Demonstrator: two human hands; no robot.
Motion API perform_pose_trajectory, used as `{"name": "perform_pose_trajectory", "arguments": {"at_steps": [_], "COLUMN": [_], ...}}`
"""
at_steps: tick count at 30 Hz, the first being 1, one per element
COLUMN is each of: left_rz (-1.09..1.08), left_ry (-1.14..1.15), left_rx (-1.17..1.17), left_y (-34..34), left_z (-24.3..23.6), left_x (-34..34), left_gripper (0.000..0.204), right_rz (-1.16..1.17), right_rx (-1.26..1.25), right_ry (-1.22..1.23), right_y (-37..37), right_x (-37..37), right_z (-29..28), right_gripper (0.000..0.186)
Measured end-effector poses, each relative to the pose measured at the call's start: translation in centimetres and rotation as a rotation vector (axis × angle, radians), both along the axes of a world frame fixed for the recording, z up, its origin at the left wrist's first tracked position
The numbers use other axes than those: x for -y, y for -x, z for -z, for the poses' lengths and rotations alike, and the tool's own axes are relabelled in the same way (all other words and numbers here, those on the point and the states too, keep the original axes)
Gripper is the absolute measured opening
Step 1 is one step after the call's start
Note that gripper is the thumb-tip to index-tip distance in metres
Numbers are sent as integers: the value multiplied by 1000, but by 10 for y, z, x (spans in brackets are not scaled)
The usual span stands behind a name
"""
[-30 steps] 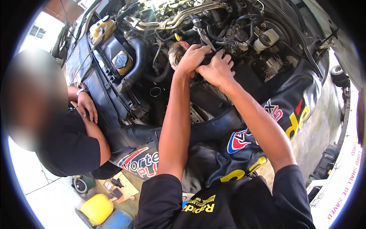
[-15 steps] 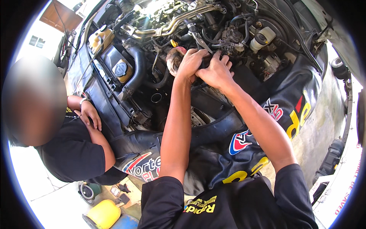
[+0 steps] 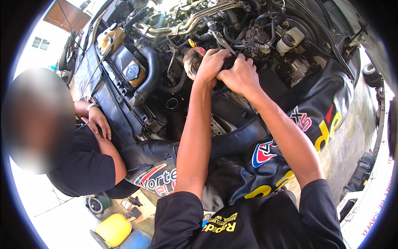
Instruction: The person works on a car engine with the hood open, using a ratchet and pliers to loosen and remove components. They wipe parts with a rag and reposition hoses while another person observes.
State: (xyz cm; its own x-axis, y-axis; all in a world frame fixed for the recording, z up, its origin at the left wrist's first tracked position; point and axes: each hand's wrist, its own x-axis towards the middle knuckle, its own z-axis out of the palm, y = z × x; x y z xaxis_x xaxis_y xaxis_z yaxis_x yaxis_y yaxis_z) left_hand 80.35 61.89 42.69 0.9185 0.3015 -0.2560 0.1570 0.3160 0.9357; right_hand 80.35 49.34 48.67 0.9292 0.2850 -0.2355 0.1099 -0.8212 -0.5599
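Head view: grey pliers (image 3: 222, 43) slant up to a black hose (image 3: 210, 23), tips apparently at its end. Left hand (image 3: 212, 66) and right hand (image 3: 241, 76) meet below, fingers curled; exact pinch hidden, can't tell. Best: squeeze evenly, tips square.

right hand (image 3: 242, 75): slightly farther right; co-worker's head (image 3: 39, 120): lower in view
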Motion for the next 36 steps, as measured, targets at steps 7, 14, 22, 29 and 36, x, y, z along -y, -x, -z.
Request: {"name": "perform_pose_trajectory", "arguments": {"at_steps": [7, 14, 22, 29, 36], "left_rz": [-36, -38, -154, -114, -148], "left_ry": [-63, -125, -765, -729, -608], "left_rx": [-30, -29, -147, -176, -160], "left_y": [1, 5, 8, 2, 5], "left_z": [-3, 13, 27, 23, 17], "left_x": [8, 5, 0, 8, 6], "left_gripper": [37, 40, 48, 50, 56], "right_rz": [-92, -121, -110, -244, -285], "right_rx": [107, 140, 6, 167, 67], "right_ry": [-20, -23, -203, -271, -56], "right_y": [-4, 10, 9, -8, -19], "right_x": [11, -2, -24, -13, -7], "right_z": [0, 13, 75, 101, 61], "right_gripper": [55, 59, 76, 77, 71]}}
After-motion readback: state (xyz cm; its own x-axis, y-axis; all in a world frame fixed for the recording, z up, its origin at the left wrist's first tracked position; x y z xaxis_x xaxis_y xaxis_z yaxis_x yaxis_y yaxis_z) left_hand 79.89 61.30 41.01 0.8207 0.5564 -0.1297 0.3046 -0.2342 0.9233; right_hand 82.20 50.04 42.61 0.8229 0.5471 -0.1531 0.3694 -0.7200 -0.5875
